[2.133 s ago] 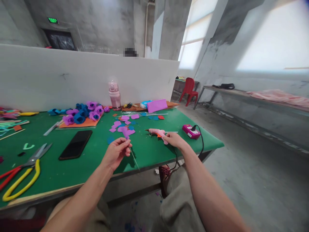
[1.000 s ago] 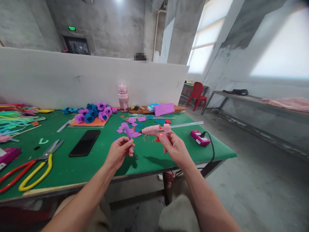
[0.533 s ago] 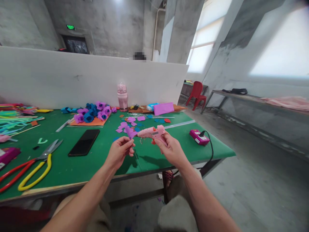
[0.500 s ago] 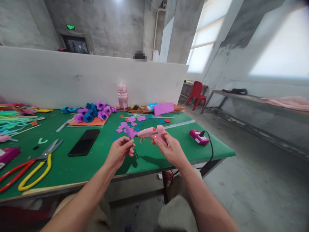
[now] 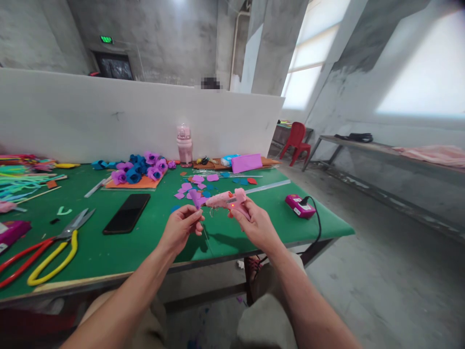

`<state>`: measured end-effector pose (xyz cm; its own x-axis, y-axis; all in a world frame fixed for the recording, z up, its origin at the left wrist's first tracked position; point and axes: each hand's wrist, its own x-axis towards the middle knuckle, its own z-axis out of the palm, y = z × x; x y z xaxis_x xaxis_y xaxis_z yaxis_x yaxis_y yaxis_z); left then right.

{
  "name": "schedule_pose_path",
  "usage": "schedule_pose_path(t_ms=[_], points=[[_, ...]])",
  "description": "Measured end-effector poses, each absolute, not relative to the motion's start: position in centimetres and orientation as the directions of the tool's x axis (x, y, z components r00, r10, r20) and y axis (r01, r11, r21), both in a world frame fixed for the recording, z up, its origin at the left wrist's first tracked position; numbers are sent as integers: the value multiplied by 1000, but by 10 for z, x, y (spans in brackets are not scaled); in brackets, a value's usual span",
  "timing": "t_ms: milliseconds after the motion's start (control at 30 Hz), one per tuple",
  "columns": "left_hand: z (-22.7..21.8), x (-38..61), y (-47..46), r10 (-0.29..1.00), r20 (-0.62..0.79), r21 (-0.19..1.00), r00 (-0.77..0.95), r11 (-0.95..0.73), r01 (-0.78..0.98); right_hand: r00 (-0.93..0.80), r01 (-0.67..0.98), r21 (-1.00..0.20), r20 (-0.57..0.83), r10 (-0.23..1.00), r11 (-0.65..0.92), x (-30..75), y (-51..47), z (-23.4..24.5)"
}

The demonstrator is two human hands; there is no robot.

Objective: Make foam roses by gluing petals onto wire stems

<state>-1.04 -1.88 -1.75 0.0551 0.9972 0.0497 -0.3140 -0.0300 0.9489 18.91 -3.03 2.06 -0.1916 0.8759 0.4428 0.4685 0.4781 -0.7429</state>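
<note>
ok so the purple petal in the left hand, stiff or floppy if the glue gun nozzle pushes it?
Probably floppy: the purple petal is a thin cut sheet pinched only at its base by the left hand. Likely very light, so the glue gun nozzle could shove it aside. The wire looks very thin and may flex.

This is a craft workshop inside a bare industrial hall. The walls (image 5: 163, 43) are raw concrete, and a green exit sign (image 5: 105, 39) hangs over a dark door. A green work table (image 5: 90, 252) carries big scissors (image 5: 47, 252) near its front left corner. Paper flowers (image 5: 140, 170) and cut petals (image 5: 198, 182) lie toward its far edge, and a glue gun (image 5: 225, 199) is above its front edge.
</note>
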Motion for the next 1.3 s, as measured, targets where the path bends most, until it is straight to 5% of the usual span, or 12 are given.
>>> schedule_pose_path(t_ms=[1300], points=[[-18,-9,-19,997,44,949,65,-21,-316,-201,479,-726,456,867,494,188,-30,20]])
